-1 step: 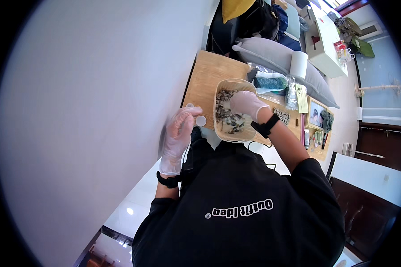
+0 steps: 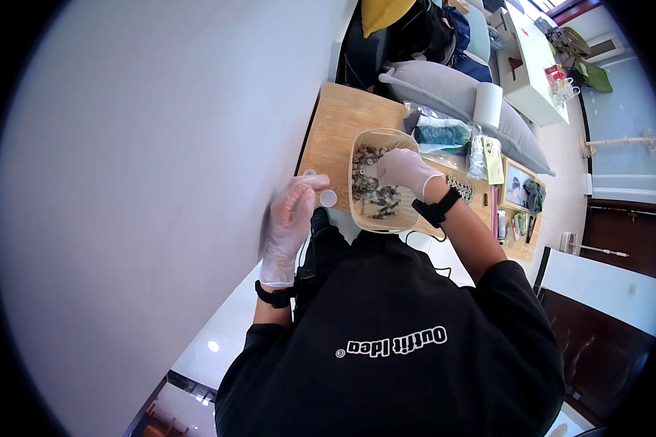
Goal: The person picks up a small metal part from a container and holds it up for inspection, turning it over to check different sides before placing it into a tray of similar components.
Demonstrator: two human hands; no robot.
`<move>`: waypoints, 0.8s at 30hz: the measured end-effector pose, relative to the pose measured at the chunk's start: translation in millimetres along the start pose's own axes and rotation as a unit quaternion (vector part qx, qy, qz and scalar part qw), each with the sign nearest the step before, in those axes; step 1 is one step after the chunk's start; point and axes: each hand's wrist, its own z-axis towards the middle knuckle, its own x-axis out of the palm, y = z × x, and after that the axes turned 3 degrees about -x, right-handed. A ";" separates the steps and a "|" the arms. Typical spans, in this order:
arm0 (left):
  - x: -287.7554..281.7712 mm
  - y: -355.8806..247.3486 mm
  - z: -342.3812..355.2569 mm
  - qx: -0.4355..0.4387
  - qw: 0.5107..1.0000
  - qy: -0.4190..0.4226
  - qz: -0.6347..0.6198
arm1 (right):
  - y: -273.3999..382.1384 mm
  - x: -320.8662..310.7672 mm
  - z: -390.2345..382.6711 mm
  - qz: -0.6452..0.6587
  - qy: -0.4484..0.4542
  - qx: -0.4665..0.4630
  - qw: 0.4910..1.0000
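Your gloved right hand (image 2: 407, 172) reaches into a translucent plastic bin (image 2: 377, 225) of small metal fittings (image 2: 367, 191) at the tabletop (image 2: 342, 120); your fingertips are hidden. Your gloved left hand (image 2: 293, 207) is just beside a small white disc (image 2: 328, 198). Beyond, a white roll (image 2: 487, 106) stands near a grey pillow (image 2: 434, 81).

yellow cushion (image 2: 388, 14), top edge | grey cushion (image 2: 434, 84), white roll (image 2: 487, 105) in front of it | clear plastic bag (image 2: 443, 136) showing teal and white | framed picture (image 2: 517, 186), dark cloth (image 2: 535, 197) at its right edge | green chair (image 2: 595, 77) (small in view)
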 end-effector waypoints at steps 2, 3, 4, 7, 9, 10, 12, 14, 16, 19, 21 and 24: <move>-0.1 0.7 3.2 -0.007 1.000 0.006 -0.011 | -1.2 -1.5 -7.7 0.022 -0.047 0.006 0.999; 1.0 1.0 4.9 -0.011 1.000 0.009 -0.016 | 0.4 -3.5 -8.8 0.029 -0.059 0.007 0.998; 2.8 -1.2 6.9 -0.012 1.000 0.013 -0.021 | 3.3 -6.7 -10.8 0.036 -0.072 0.008 0.997; 11.6 -8.1 11.2 -0.009 0.999 0.023 -0.027 | 13.5 -15.7 -21.8 0.078 -0.108 -0.027 0.991; 19.3 -6.9 12.6 0.001 1.000 0.026 -0.016 | 6.5 -9.4 -24.4 0.230 -0.147 -0.080 0.959; 23.6 -5.7 14.0 0.011 1.000 0.028 0.004 | 5.5 -11.5 -28.1 0.303 -0.166 -0.107 0.932; 33.8 -4.4 16.3 0.031 0.998 0.034 0.045 | 3.3 -15.3 -43.3 0.422 -0.153 -0.133 0.884; 47.2 -4.3 17.4 0.043 0.996 0.033 0.065 | 2.2 -24.4 -65.6 0.524 -0.126 -0.143 0.830; 60.8 -6.5 18.9 0.072 0.992 0.027 0.105 | -0.7 -30.4 -85.5 0.612 -0.086 -0.141 0.773; 83.4 -13.8 24.9 0.116 0.984 0.031 0.135 | -7.8 -21.8 -101.0 0.706 -0.098 -0.148 0.685; 94.8 -14.0 29.0 0.133 0.981 0.049 0.132 | -15.7 -17.4 -109.8 0.760 -0.084 -0.141 0.629; 106.3 -17.9 31.8 0.149 0.971 0.059 0.179 | -37.9 -9.8 -131.4 0.766 -0.145 -0.140 0.611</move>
